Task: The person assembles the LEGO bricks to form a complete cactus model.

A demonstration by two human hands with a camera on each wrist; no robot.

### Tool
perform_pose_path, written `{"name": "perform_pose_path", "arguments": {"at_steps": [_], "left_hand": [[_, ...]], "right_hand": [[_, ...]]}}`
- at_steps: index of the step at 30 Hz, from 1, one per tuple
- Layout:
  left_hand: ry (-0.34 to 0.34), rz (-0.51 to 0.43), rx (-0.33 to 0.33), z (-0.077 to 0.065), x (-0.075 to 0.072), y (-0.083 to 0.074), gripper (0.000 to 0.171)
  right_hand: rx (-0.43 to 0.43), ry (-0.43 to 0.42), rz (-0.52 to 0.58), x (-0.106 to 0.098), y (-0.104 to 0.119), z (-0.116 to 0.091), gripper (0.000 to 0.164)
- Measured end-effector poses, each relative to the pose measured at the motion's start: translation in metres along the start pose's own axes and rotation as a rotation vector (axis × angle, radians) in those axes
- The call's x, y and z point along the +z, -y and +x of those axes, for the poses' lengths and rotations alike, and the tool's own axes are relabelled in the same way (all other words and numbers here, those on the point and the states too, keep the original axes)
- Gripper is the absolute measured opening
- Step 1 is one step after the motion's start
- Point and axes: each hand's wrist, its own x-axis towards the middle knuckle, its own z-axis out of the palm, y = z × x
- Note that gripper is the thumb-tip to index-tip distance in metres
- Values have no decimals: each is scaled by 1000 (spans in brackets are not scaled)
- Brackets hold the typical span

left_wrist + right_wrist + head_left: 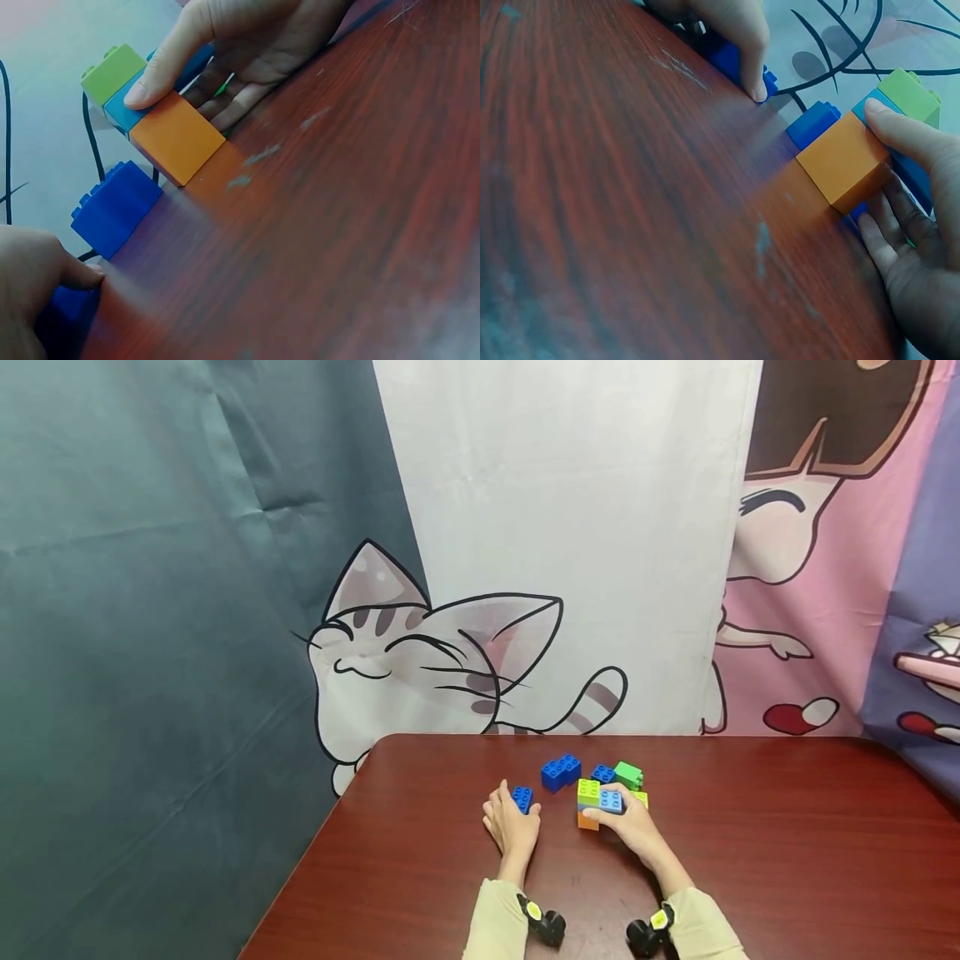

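On the left, my left hand [513,828] holds a blue toy brick [522,797] down on the table, thumb on its near side. My right hand [636,828] grips a small stack of toy bricks, its thumb pressing the light blue brick [611,802]. In that stack an orange brick [178,136] is lowest and a lime green brick [588,790] sits on top. The light blue brick juts out to the right between them. In the right wrist view the orange brick [845,161] stands upright at the tabletop; the fingers behind the stack are partly hidden.
Behind the hands lie joined dark blue bricks [561,773], another blue brick [602,773] and a green brick [628,775]. Part of a lime brick [641,797] shows beyond the right hand. The brown table [787,843] ends at a printed curtain [585,527].
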Motion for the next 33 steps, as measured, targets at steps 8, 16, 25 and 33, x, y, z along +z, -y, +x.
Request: {"name": "perform_pose_path", "arguments": {"at_steps": [8, 16, 25, 33], "left_hand": [[-4, -40, -4, -2, -5, 0, 36], [46, -162, 18, -2, -9, -2, 30], [98, -228, 24, -3, -13, 0, 30], [311, -410, 97, 7, -23, -5, 32]], "right_hand": [[14, -9, 1, -3, 0, 1, 64], [6, 5, -5, -3, 1, 2, 65], [20, 1, -5, 0, -1, 1, 65], [-25, -6, -15, -1, 1, 2, 60]]}}
